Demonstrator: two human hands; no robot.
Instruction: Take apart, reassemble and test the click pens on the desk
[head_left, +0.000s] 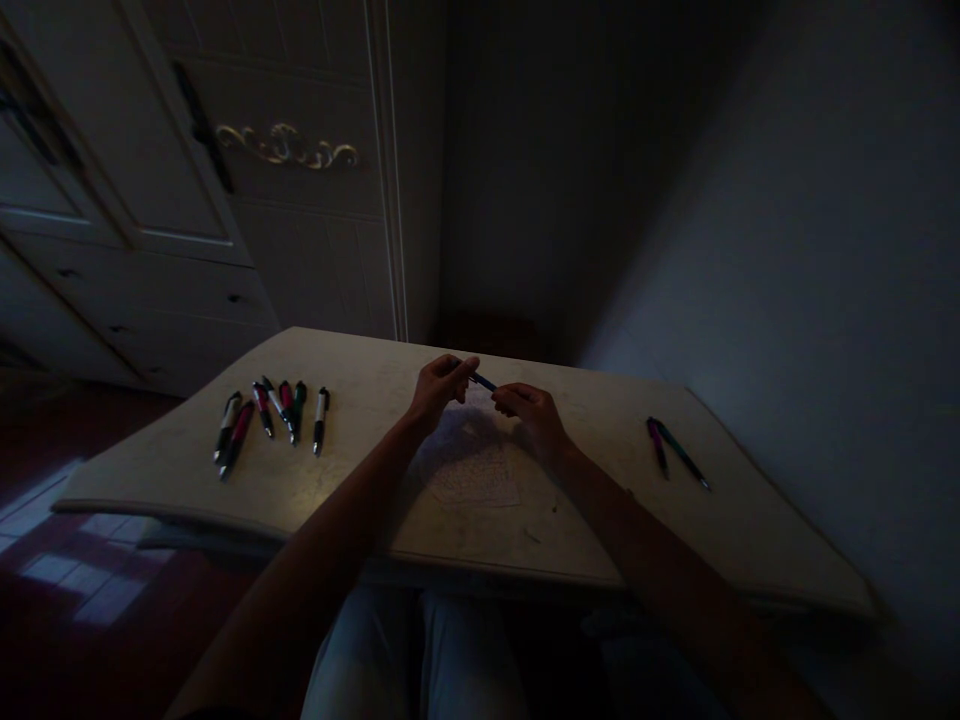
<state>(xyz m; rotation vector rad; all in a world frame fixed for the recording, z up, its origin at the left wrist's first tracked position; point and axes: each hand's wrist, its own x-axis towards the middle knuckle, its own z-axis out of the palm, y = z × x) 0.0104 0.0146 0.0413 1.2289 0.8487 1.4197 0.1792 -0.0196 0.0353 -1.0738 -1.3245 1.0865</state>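
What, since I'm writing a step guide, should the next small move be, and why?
Perhaps a gentle twist by the right hand while the left hand steadies the slim pen: the two grip it from opposite ends, its middle showing between them. Whether its parts are loose is too dark to tell.

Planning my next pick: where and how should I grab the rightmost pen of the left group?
Probably pinch the rightmost pen mid-barrel, across its width, from above and its right: its long barrel lies flat, and the group's other pens all lie to its left.
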